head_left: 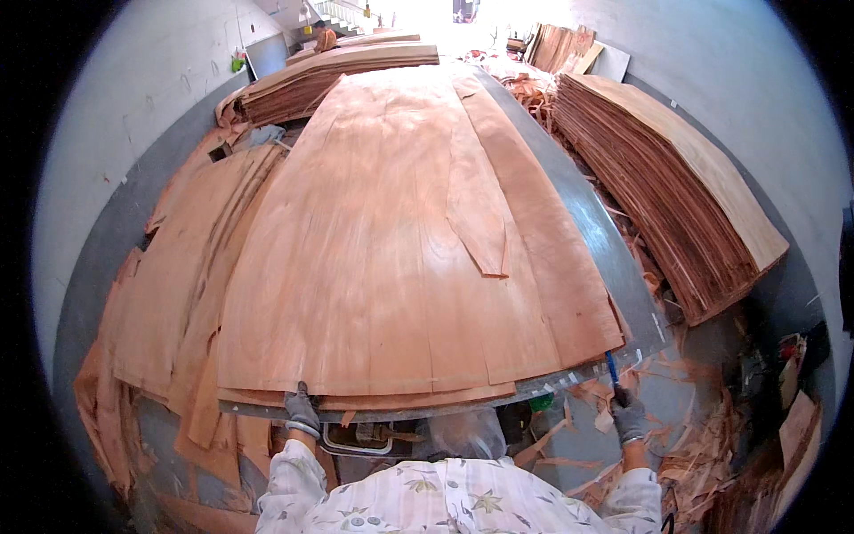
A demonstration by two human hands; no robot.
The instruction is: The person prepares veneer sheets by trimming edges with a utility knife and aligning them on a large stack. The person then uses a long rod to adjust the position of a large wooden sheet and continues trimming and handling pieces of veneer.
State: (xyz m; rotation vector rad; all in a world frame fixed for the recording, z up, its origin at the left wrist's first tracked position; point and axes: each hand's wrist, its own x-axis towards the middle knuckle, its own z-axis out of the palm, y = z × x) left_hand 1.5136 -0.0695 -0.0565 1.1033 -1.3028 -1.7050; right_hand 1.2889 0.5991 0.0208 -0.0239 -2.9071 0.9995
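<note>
The left hand (302, 411) pinches the near edge of the veneer sheets (400, 258) on the desk (614, 267); the right hand (629, 418) grips a blue-handled knife (612, 367) at their near corner. Hold the edge flat, blade angled away.

I have one view only, the head camera, worn high and tilted down and forward over the long surface (614, 258) stacked with veneer sheets (391, 240). It sits close to the near edge, where my two hands, left (302, 411) and right (628, 418), enter from the bottom of frame. The fisheye bends the surface edges and walls toward the dark rim, and the far end of the room is small and overexposed.
</note>
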